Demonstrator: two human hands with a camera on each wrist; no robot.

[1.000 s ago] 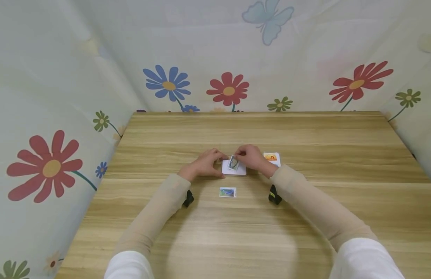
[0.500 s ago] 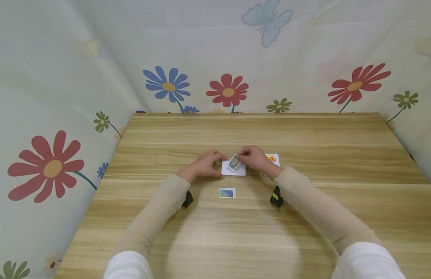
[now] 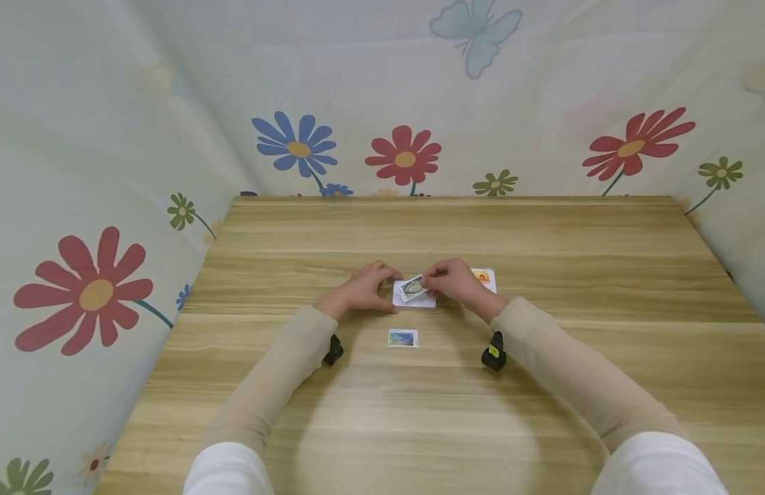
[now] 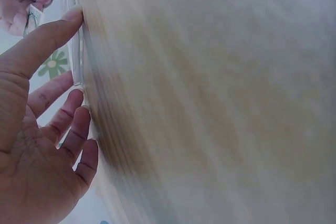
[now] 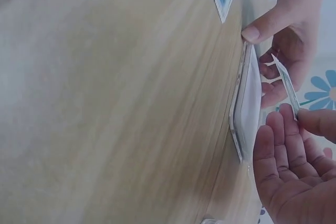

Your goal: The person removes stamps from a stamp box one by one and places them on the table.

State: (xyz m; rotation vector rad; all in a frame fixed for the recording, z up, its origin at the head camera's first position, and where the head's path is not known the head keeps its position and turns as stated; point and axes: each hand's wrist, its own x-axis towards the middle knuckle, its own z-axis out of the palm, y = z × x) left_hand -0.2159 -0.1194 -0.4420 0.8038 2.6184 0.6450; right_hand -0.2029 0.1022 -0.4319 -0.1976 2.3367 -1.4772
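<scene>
A flat white rectangular piece with a clear rim [image 3: 422, 303] lies on the table between the hands. My left hand [image 3: 365, 289] holds its left end, thumb at the near corner and forefinger at the far one; the thumb meets its edge [image 4: 75, 56] in the left wrist view. Above it, my right hand [image 3: 455, 279] pinches a small postage stamp [image 3: 412, 289] between thumb and forefinger. Seen from the right wrist, that stamp [image 5: 286, 85] is tilted and apart from the white surface [image 5: 248, 111]. A second stamp [image 3: 403, 338], blue-green, lies flat nearer the front.
Partly behind the right wrist lies another white piece [image 3: 485, 278] bearing an orange picture. The wooden table [image 3: 419, 419] stretches around both arms. Flower-printed cloth [image 3: 370, 82] hangs at the back and sides. Black wrist cameras [image 3: 494, 352] sit beneath the forearms.
The pinched stamp has turned from nearly upright to a flatter slant, and my right hand has shifted slightly to the right. My left hand stays at the white piece.
</scene>
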